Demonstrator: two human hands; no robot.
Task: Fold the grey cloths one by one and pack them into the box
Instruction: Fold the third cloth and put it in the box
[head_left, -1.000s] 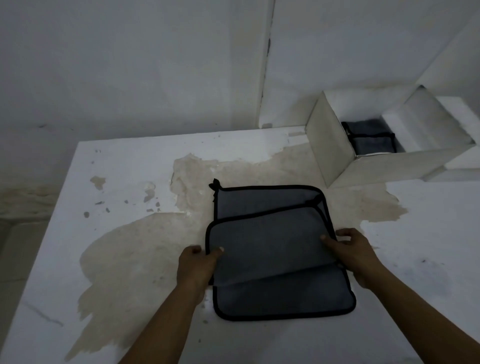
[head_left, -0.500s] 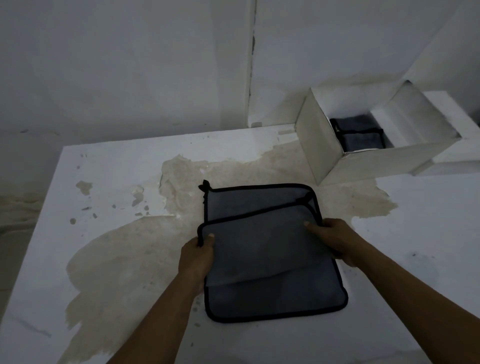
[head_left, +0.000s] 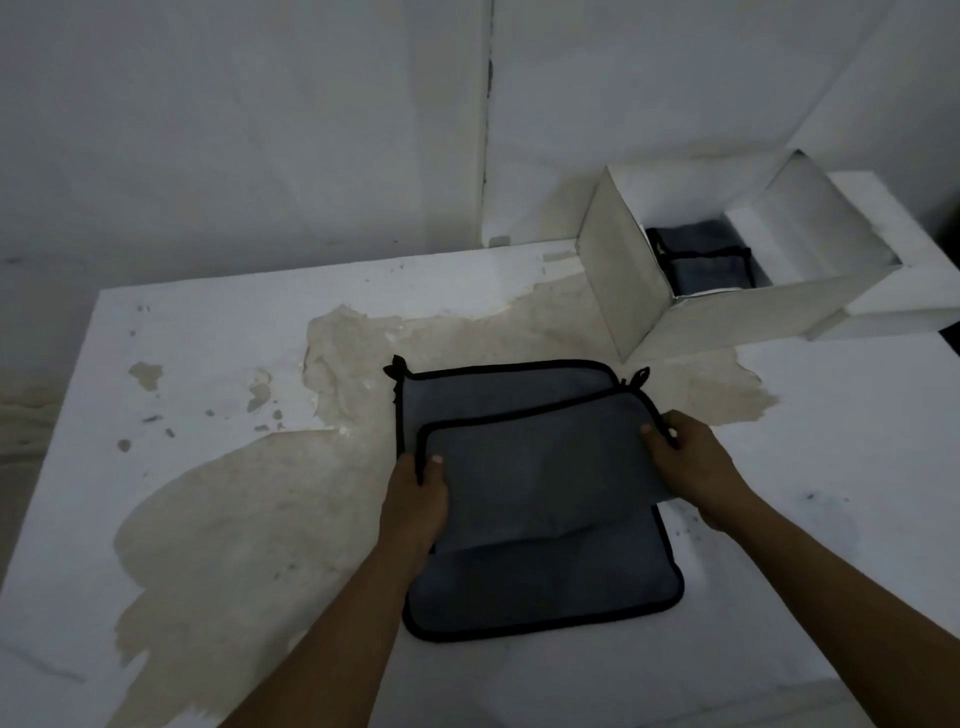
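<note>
A worn white table (head_left: 208, 338) stands against a bare white wall. In the head view the grey cloth (head_left: 545, 483) lies flat at the table's middle. The left hand (head_left: 415, 499) and right hand (head_left: 696, 467) each pinch a corner of its raised upper layer. That layer's trimmed edge runs crosswise, just short of the cloth's far edge, so the fold likely goes forward. The box (head_left: 623, 280), with folded cloths (head_left: 706, 260) inside, sits far-right, nearer the right hand.

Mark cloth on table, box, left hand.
grey cloth (head_left: 540, 483): head view, middle of folded-over flap.
box (head_left: 623, 270): head view, left outer wall.
left hand (head_left: 415, 501): head view, back of hand.
</note>
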